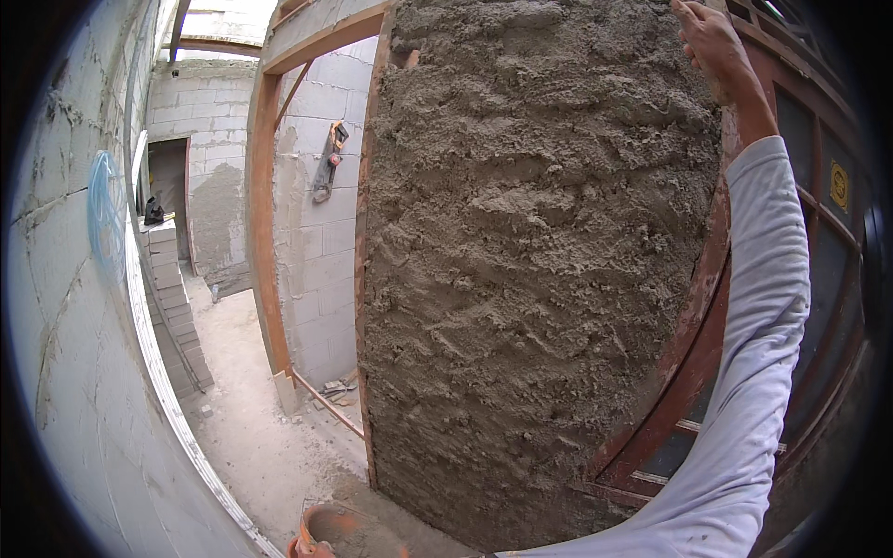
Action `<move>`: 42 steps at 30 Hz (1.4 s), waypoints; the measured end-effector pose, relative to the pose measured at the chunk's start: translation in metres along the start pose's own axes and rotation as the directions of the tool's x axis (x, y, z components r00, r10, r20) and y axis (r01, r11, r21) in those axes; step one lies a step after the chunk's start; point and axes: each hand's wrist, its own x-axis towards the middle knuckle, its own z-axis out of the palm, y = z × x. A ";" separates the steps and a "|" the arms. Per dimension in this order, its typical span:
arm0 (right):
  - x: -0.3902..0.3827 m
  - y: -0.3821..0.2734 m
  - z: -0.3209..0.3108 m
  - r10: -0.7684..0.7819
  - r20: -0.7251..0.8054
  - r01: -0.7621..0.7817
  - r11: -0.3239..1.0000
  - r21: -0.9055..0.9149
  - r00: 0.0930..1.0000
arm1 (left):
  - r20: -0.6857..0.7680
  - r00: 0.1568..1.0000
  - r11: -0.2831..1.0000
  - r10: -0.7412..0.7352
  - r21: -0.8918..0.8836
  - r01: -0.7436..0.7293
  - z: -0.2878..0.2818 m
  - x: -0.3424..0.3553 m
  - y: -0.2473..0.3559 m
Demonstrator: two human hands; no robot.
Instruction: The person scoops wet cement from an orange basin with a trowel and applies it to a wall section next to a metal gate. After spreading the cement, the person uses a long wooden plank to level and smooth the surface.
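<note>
Rough grey mortar-coated wall filled the centre of the frame; red-brown glazed wooden door stood far right. Bare right hand, pale-grey-sleeved, was raised upper right at the mortar's edge, fingers bunched; could not tell whether they pinched anything, nor the left hand's finger state. Orange bucket: bottom, left of centre.

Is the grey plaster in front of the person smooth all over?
No, the plaster is rough, with uneven ridges and lumps showing across its surface.
</note>
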 end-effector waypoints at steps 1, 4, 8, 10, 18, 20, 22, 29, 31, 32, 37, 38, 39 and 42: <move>-0.020 -0.045 0.006 -0.003 0.035 0.005 0.998 -0.068 0.999 | 0.101 0.994 0.998 -0.041 0.047 0.036 -0.015 -0.002 0.037; -0.001 -0.058 0.085 0.039 0.179 -0.009 0.987 -0.161 0.983 | 0.454 0.739 0.759 0.497 0.187 -0.624 -0.012 0.041 -0.042; 0.013 -0.066 0.187 -0.039 0.258 0.105 0.964 -0.245 0.965 | 0.259 0.921 0.956 0.292 -0.087 -0.279 0.003 0.010 0.022; 0.011 -0.074 0.215 -0.046 0.191 0.097 0.960 -0.263 0.981 | 0.185 0.975 0.964 0.125 -0.256 -0.075 0.014 -0.004 0.046; 0.016 -0.040 0.116 0.067 0.274 0.041 0.928 -0.370 0.959 | 0.150 0.987 0.936 0.060 -0.351 -0.004 0.014 -0.016 0.088; 0.015 -0.026 0.084 0.061 0.271 0.067 0.896 -0.439 0.961 | 0.144 0.988 0.932 0.054 -0.363 0.002 0.013 -0.017 0.092; 0.014 -0.010 0.049 -0.033 0.252 0.166 0.832 -0.530 0.967 | 0.135 0.990 0.925 0.049 -0.379 0.006 0.013 -0.017 0.096; -0.013 -0.038 -0.012 -0.200 0.154 0.246 0.605 -0.758 0.968 | 0.081 0.996 0.882 -0.020 -0.467 0.056 0.002 -0.032 0.100; -0.015 -0.036 -0.020 -0.302 0.177 0.330 0.599 -0.729 0.937 | 0.064 0.997 0.864 -0.039 -0.499 0.066 -0.001 -0.042 0.104; -0.016 -0.035 -0.026 -0.269 0.228 0.351 0.767 -0.537 0.936 | 0.058 0.997 0.852 -0.048 -0.519 0.071 0.000 -0.048 0.107; -0.087 -0.130 -0.031 -0.336 0.351 0.123 0.852 0.508 0.874 | -0.042 0.987 0.789 -0.156 -0.607 0.099 -0.023 -0.084 0.101; -0.091 -0.120 -0.020 -0.390 0.307 0.135 0.781 0.610 0.868 | -0.070 0.981 0.779 -0.178 -0.620 0.097 -0.030 -0.093 0.096; -0.090 -0.105 -0.001 -0.438 0.265 0.150 0.710 0.688 0.859 | -0.080 0.978 0.761 -0.191 -0.642 0.096 -0.031 -0.104 0.096; -0.089 -0.058 0.047 -0.223 0.404 -0.090 0.775 0.626 0.887 | -0.091 0.975 0.709 -0.202 -0.700 0.081 -0.030 -0.147 0.097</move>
